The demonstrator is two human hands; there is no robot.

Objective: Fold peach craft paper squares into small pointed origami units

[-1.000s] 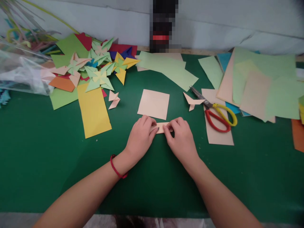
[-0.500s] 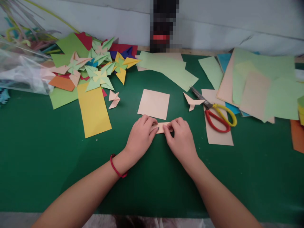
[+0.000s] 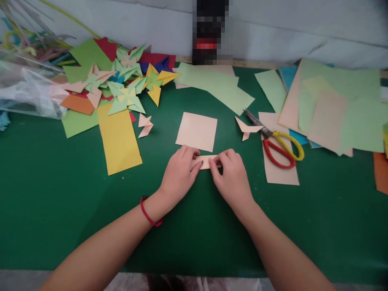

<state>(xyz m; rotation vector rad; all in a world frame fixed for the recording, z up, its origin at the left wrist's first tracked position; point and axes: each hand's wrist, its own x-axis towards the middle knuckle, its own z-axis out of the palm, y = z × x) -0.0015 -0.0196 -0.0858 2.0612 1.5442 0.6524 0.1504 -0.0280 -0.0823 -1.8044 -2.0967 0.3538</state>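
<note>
A narrow folded strip of pale pink paper point(image 3: 205, 162) lies on the green tabletop between my hands. My left hand point(image 3: 181, 167) pinches its left end, and my right hand point(image 3: 229, 171) grips the right end; both ends are partly hidden by fingers. Just beyond my fingers lies a flat pale pink paper square point(image 3: 197, 131). A small folded pink piece point(image 3: 146, 125) sits to the left, and another folded pink piece point(image 3: 247, 128) rests at the right, by the tips of the scissors.
Scissors point(image 3: 275, 141) with red and yellow handles lie on a pink sheet point(image 3: 281, 176). Folded paper stars point(image 3: 127, 98) and coloured sheets are heaped at the back left, near a yellow sheet point(image 3: 119, 141). Green sheets point(image 3: 363, 121) are stacked at the right. A wall point(image 3: 136, 24) runs behind.
Both hands keep their hold on the folded strip with hardly any movement. The whole view has shifted slightly.
</note>
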